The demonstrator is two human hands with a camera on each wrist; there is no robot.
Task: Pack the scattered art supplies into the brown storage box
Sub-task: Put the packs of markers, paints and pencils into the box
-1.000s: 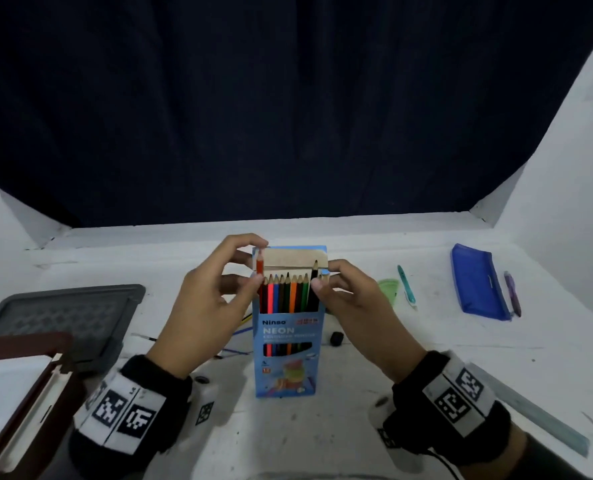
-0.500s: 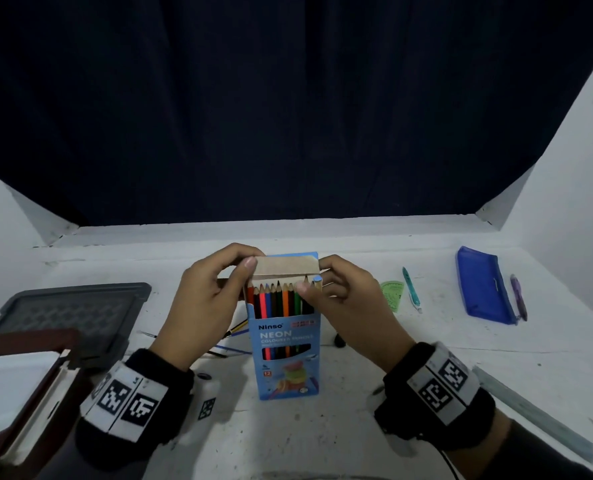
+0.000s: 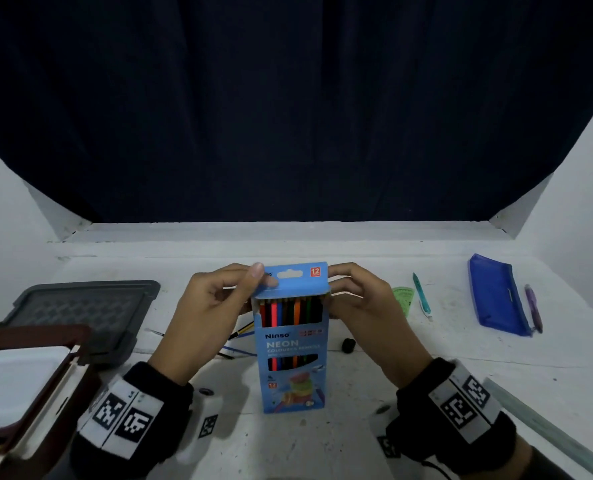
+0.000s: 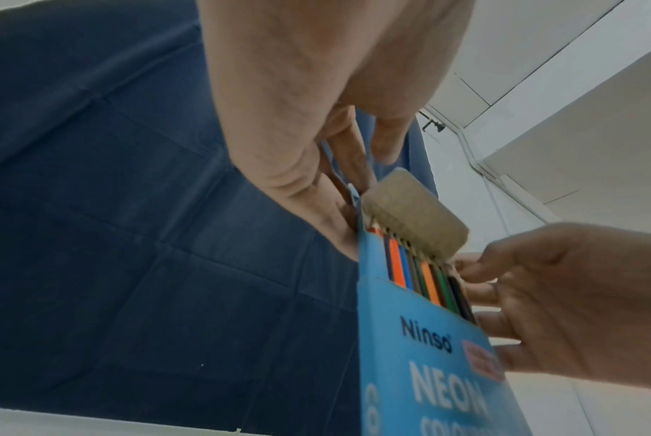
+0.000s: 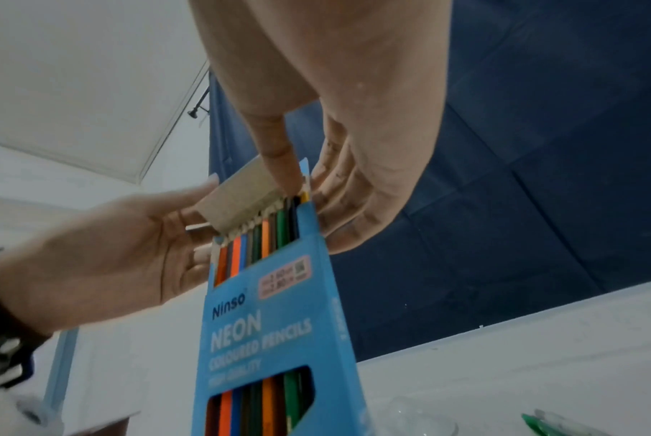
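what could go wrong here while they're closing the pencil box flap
1. The top flap is folded over but not tucked, and pencil tips sit right under it; pushing it in may jam on them or bend the card.
2. The pencil box stands upright on the table, held only near its top by the left hand and right hand; it could tip, spilling pencils.

Dark navy curtain [image 3: 295, 109] across the whole far side, hanging in faint folds down to a white ledge [image 3: 288, 232]. White walls left [image 3: 7, 202] and right [image 3: 579, 188], angling in toward it. White table [image 3: 409, 375] below, scuffed and speckled. Pale ceiling [image 5: 73, 73] seen from the wrists, with a curtain rod [image 5: 201, 103] near the curtain's top edge. Dim, even light.
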